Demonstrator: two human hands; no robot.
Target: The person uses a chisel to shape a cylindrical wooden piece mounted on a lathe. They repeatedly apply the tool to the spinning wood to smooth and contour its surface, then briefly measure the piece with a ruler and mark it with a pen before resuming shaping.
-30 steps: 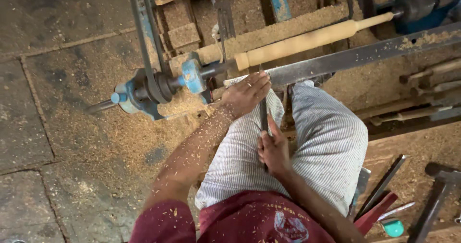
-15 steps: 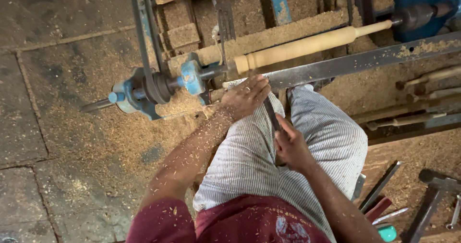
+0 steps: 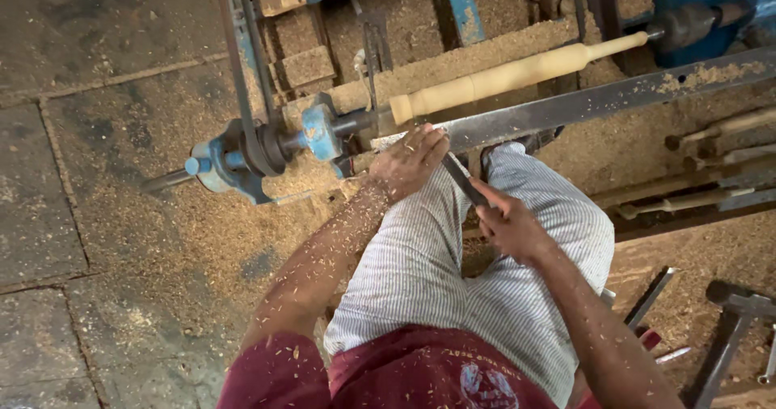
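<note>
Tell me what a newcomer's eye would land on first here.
The pale turned wooden spindle mounted across the top of the view. Just below it, the left hand rests at the metal tool rest while the right hand grips a dark chisel. Sawdust covers the floor.

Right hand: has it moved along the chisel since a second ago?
Yes. The right hand has slid up the chisel toward the steel rest bar; it sat lower over the lap before.
</note>
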